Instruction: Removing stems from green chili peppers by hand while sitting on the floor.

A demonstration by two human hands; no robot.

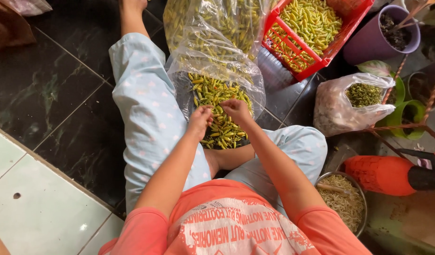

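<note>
Near right, a metal bowl [342, 203] sits approx. half full of stems. Mid-frame, left hand [200, 121] & right hand [236, 110], close together, pinch chillies [219, 115] over a large loose heap; far red crate [321, 59] looks full, much apparently left.

Floor [61, 80]: dark marble-look tiles w/ pale grout lines, upper left & centre; lighter greenish-white tiles lower left. Directly on it: big clear plastic bag of green-yellow chillies [215, 52], top centre; red plastic crate [337, 47] of chillies, upper right, just beside the bag; purple pot [368, 45] w/ soil, far upper right; smaller clear bag of stems [349, 106], mid right; metal bowl [356, 189] of stems, lower right; orange container [380, 174] beside the bowl.
</note>
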